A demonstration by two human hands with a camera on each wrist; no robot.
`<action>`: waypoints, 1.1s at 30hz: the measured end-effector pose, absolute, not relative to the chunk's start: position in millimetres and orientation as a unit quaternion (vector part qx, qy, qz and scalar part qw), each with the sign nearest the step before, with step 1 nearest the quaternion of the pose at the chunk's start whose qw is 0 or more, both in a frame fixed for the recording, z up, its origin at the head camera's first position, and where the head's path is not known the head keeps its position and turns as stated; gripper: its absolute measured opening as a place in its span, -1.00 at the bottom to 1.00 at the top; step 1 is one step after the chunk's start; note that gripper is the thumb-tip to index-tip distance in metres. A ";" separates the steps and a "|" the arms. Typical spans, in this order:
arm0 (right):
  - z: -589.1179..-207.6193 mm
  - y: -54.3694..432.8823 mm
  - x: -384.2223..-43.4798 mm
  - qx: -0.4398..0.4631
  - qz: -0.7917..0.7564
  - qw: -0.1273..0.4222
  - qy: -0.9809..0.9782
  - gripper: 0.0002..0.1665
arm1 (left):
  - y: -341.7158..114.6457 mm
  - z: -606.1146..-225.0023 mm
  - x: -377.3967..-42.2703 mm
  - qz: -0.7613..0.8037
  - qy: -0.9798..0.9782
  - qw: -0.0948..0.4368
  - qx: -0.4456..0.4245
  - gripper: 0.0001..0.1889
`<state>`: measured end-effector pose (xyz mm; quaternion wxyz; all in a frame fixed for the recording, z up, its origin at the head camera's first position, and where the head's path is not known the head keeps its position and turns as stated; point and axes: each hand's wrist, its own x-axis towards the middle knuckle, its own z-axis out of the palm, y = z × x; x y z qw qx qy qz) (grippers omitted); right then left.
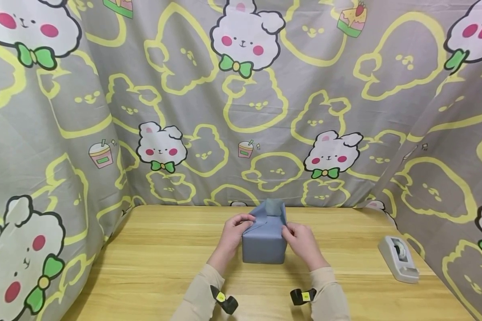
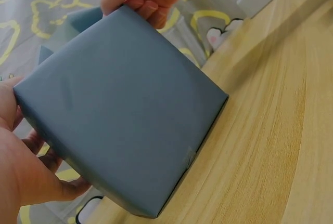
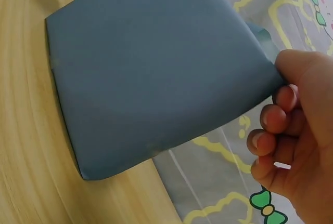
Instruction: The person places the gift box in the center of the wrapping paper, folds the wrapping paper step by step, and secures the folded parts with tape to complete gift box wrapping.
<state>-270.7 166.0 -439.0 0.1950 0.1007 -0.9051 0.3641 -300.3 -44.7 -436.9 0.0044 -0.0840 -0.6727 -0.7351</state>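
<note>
A box wrapped in blue-grey paper [image 1: 263, 249] stands on the table in the head view, its flat front facing me. Loose wrapping paper [image 1: 274, 207] rises in folds at its far end, showing a paler inner side. My left hand [image 1: 235, 229] holds the paper at the box's upper left edge, thumb near the top corner and fingers along the side. At the upper right edge, my right hand [image 1: 301, 238] pinches the paper between thumb and curled fingers. Both wrist views show the smooth wrapped face, and a small piece of tape [image 2: 191, 156] near its lower edge in the left one.
A white tape dispenser [image 1: 399, 259] with a roll in it stands on the right of the wooden table [image 1: 164, 254]. Patterned grey curtains [image 1: 261, 111] hang behind the table and along both sides. Black straps with small cameras sit on both wrists.
</note>
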 end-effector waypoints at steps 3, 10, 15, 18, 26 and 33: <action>-439.0 162.5 -270.3 0.091 0.349 0.214 -0.908 -0.46 | -45.0 -437.6 -300.4 -0.736 -0.672 0.005 -0.087 -0.81; -437.5 156.0 -273.8 0.066 0.291 0.267 -0.916 -0.43 | -45.8 -438.5 -301.5 -0.736 -0.671 0.007 -0.087 -0.80; -435.6 155.7 -275.0 0.052 0.298 0.281 -0.911 -0.40 | -45.4 -437.1 -300.2 -0.735 -0.673 0.005 -0.087 -0.80; -435.2 155.8 -276.0 0.059 0.299 0.282 -0.910 -0.42 | -45.1 -437.2 -300.1 -0.735 -0.673 0.004 -0.085 -0.80; -431.2 157.2 -280.5 0.063 0.274 0.313 -0.907 -0.47 | -45.2 -436.0 -298.7 -0.735 -0.672 0.002 -0.089 -0.81; -422.7 159.1 -287.9 0.106 0.219 0.338 -0.909 -0.49 | -44.9 -443.8 -306.7 -0.731 -0.677 0.002 -0.087 -0.80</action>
